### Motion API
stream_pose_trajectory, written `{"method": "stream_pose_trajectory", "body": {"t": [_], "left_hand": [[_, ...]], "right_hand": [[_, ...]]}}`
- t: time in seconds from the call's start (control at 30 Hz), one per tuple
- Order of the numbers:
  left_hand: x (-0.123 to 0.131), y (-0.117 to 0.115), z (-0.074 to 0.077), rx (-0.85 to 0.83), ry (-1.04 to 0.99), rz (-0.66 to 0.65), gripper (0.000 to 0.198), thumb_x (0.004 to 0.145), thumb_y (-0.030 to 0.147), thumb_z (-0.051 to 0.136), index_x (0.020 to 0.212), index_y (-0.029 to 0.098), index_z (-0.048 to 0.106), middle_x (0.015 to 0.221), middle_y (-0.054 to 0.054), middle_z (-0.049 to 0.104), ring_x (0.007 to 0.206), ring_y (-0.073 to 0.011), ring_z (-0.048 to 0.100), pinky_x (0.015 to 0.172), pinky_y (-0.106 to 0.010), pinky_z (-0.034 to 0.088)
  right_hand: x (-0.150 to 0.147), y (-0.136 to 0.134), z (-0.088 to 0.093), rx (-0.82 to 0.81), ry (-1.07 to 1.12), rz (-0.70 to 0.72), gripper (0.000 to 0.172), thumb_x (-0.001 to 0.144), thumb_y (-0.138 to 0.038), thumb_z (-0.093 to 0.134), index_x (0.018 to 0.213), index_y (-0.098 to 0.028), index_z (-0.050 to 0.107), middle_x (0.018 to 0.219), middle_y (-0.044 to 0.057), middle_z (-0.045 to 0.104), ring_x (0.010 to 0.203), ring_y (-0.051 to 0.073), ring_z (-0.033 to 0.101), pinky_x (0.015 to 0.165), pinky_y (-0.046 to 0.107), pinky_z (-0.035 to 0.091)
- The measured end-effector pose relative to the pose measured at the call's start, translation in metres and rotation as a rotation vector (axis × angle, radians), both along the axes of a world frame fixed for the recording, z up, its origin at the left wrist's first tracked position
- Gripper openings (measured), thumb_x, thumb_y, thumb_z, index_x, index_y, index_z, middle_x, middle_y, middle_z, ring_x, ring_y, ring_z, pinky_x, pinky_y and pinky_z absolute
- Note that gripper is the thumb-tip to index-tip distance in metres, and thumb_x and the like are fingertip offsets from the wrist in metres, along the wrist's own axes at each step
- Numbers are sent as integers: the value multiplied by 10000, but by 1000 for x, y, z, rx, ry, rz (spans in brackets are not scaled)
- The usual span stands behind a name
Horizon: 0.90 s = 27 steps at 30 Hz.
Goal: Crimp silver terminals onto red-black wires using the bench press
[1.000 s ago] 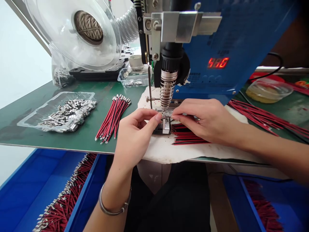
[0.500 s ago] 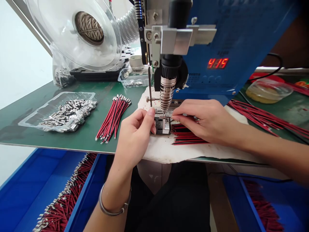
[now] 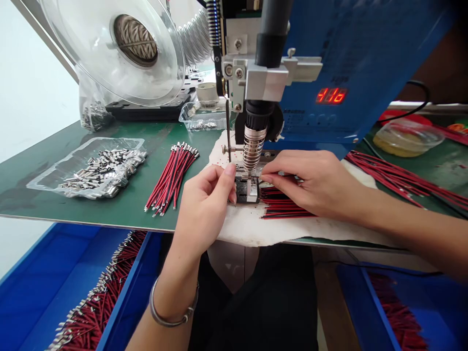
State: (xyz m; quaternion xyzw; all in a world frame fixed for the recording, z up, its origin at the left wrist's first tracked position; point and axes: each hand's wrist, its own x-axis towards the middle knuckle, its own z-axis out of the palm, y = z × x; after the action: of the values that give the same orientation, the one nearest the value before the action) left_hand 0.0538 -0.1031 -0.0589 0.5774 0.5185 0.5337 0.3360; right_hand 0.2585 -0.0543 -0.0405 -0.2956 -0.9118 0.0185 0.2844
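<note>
My left hand (image 3: 207, 207) is closed at the left side of a small metal fixture (image 3: 252, 190), thumb against the fingers. Whatever lies in that pinch is hidden. On the other side, my right hand (image 3: 316, 183) pinches a thin wire that points in toward the fixture. Between the hands the spring-wrapped tip of a soldering iron (image 3: 255, 144) reaches down onto the fixture. Below my right hand, a row of red and black wires (image 3: 285, 209) lies on a white cloth (image 3: 244, 231).
The blue machine (image 3: 314, 53) with a red display (image 3: 331, 96) stands behind. Left are a wire bundle with metal ends (image 3: 171, 178), a clear tray of metal parts (image 3: 47, 183) and a large clear reel (image 3: 84, 48). Blue bins (image 3: 32, 292) of wires sit below the table.
The soldering iron and its metal clamp have come down toward the fixture. The digits on the red display differ. Both hands have stayed almost in place.
</note>
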Motion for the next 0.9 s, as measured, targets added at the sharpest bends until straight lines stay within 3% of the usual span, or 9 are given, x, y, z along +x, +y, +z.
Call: {"method": "stream_pose_trajectory", "body": {"t": [0.7, 0.9], "left_hand": [[-2, -2, -3, 20, -36, -8, 409, 975, 343, 572, 605, 176, 516, 591, 10, 509, 566, -100, 448, 591, -249, 375], [-7, -17, -3, 12, -31, -7, 382, 989, 340, 548, 644, 178, 565, 601, 17, 511, 561, -95, 426, 542, -246, 340]], "right_hand": [[0, -4, 3, 16, 70, 25, 93, 921, -196, 634, 913, -183, 726, 812, 17, 742, 670, 141, 646, 596, 278, 473], [1, -1, 2, 60, 80, 76, 94, 894, -136, 632, 868, -134, 723, 788, 36, 731, 668, 128, 638, 617, 259, 471]]}}
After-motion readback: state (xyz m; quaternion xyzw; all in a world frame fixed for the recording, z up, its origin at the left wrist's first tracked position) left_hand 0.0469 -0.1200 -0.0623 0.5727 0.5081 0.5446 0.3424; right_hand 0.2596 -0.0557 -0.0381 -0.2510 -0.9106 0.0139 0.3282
